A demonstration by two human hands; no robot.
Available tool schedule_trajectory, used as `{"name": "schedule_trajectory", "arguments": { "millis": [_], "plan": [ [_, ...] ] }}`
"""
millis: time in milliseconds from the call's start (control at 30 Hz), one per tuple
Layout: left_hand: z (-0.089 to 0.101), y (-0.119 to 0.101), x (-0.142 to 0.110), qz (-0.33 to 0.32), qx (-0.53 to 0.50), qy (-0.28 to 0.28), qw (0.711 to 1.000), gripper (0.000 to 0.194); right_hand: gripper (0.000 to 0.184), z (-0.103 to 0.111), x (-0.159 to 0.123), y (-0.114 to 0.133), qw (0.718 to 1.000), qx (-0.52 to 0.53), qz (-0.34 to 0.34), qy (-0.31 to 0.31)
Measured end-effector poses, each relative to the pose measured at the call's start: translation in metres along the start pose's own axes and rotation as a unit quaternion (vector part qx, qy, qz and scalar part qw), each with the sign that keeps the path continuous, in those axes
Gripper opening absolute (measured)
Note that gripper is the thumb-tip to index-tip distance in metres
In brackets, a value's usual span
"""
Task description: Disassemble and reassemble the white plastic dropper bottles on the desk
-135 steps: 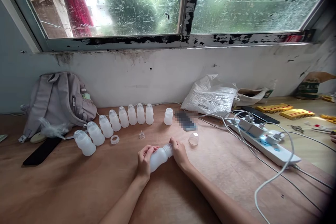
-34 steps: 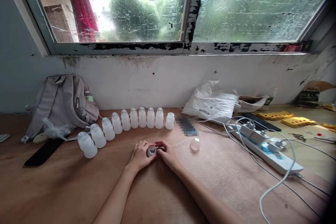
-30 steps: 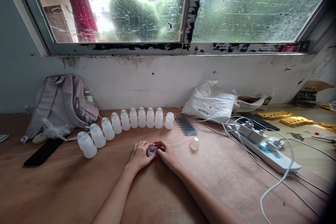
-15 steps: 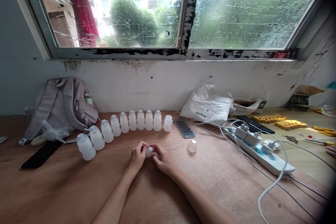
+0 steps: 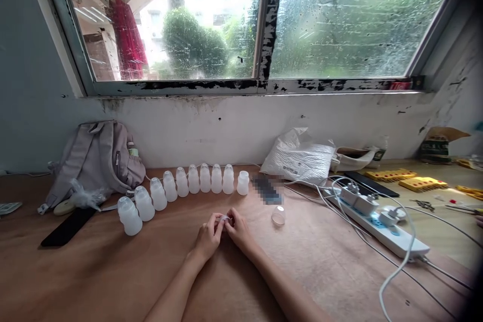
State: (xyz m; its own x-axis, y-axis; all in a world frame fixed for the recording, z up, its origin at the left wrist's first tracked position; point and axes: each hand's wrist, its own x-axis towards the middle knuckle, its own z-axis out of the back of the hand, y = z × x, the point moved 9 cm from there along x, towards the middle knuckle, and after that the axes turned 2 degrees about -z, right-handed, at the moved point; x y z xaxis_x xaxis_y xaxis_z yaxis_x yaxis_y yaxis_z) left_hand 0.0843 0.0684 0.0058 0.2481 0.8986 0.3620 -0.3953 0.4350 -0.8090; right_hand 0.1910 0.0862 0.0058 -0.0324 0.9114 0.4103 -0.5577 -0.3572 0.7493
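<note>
- I have both bare hands close together in the middle of my head view, low over the brown wooden table (image 5: 113,282).
- My left hand (image 5: 209,236) is drawn into a pinch, with thumb and fingers nearly closed on a small translucent plastic part (image 5: 225,218).
- My right hand (image 5: 238,231) meets it from the other side, fingers curled and almost closed on the same piece.
- That part sits right between the two sets of fingertips; they cover most of it, so I can't make out its full shape.
- Beyond my hands, nine frosted bottles with clear domed caps (image 5: 193,179) stand in a curved row, the left end bending towards me.
- Just right of the row stands an uncapped frosted bottle (image 5: 243,183), upright.
- A loose clear dome cap (image 5: 278,216) rests on the wood near my right hand, touching neither hand.
- Behind that cap lies a dark flat object (image 5: 267,191), too pixelated for me to identify.
- Further right I have a white power strip (image 5: 409,246) with chargers plugged in and pale cables looping around it.
- Against the wall, a silver mailer bag (image 5: 298,158) lies right of centre and a grey backpack (image 5: 94,153) leans at far left.
</note>
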Motion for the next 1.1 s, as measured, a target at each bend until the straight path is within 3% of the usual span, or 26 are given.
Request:
{"name": "schedule_trajectory", "arguments": {
  "millis": [167,367,567,733,1100],
  "plan": [
    [-0.004,0.002,0.001,-0.022,0.055,0.005,0.998,0.021,0.006,-0.001,0.002,-0.004,1.0,0.021,-0.004,-0.005],
    [-0.008,0.011,0.004,-0.006,-0.002,0.02,1.0,0.019,0.006,-0.005,0.002,-0.004,0.999,0.033,-0.013,0.008],
    [-0.008,0.02,0.008,0.007,0.01,0.007,1.0,0.016,0.008,-0.013,0.002,-0.011,0.999,0.023,-0.02,0.011],
    [-0.004,0.017,0.007,0.016,0.007,-0.001,1.0,0.016,0.009,-0.015,0.004,-0.018,0.999,0.009,-0.039,0.003],
    [-0.007,0.018,0.007,0.015,-0.062,0.04,0.997,0.018,0.012,-0.015,0.005,-0.018,0.997,-0.022,-0.075,-0.007]
  ]
}}
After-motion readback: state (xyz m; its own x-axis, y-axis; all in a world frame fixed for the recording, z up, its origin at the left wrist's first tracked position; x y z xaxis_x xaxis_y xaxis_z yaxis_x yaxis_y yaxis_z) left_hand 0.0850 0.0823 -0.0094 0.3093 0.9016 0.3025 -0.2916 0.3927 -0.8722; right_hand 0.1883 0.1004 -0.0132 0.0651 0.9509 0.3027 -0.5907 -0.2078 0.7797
